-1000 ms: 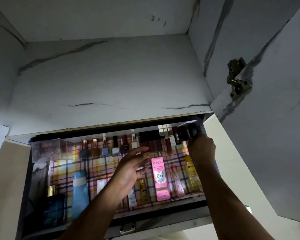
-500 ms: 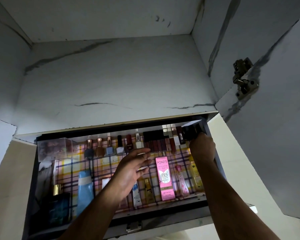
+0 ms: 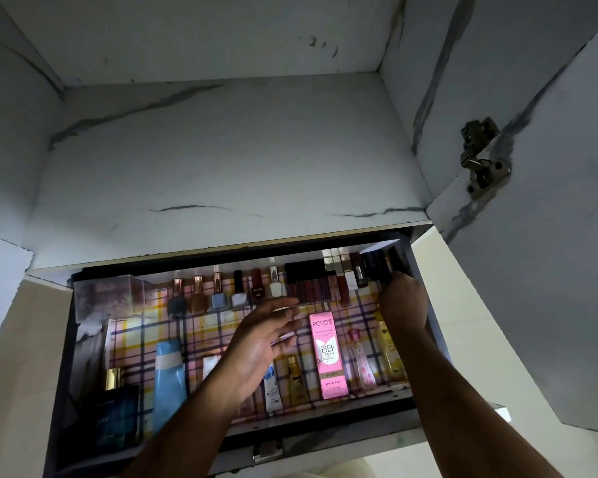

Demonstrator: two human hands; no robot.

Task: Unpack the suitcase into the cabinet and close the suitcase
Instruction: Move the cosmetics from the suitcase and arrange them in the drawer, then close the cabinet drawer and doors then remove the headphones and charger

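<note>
The open suitcase (image 3: 325, 432), lined with plaid cloth, sits below the white marble-patterned cabinet (image 3: 221, 150). Cosmetics fill it: a row of nail polish bottles (image 3: 218, 298), lip gloss tubes (image 3: 318, 288), a pink Pond's box (image 3: 327, 357) and a blue tube (image 3: 169, 377). My left hand (image 3: 259, 346) hovers over the middle of the case with straight fingers, holding nothing. My right hand (image 3: 403, 301) reaches into the far right corner and curls on a dark tube (image 3: 377, 267) at the end of the row; its fingertips are hidden.
The cabinet door (image 3: 549, 236) stands open on the right, with its metal hinge (image 3: 480, 157) exposed. A clear plastic box (image 3: 107, 296) and a dark blue perfume box (image 3: 113, 419) lie at the case's left side. A metal latch (image 3: 267, 450) sits on the near rim.
The view has shifted slightly. My right hand stays at the far right corner on the dark tubes. My left hand keeps hovering over the middle, barely moved.
</note>
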